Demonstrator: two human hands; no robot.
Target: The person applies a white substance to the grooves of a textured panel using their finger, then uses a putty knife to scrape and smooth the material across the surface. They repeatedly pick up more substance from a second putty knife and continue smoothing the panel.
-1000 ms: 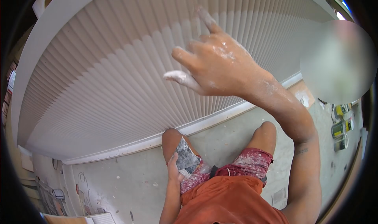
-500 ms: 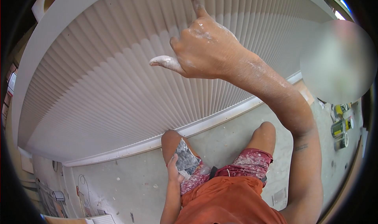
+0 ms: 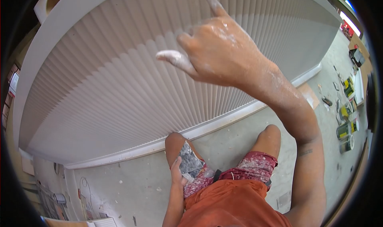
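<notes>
Our right hand (image 3: 217,51), fingers spread and putty-smeared, presses one fingertip on the white ribbed panel (image 3: 119,79), while our left hand (image 3: 176,173) grips a putty-caked scraper (image 3: 189,160).

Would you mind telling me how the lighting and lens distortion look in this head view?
Head view: strong fisheye, so the fluted panel bows into an arc and dark vignette fills the corners; daylight is even, with soft shadow in the grooves and wet sheen on the right hand; the left hand, holding a putty knife, sits sharp near the frame's bottom.
</notes>
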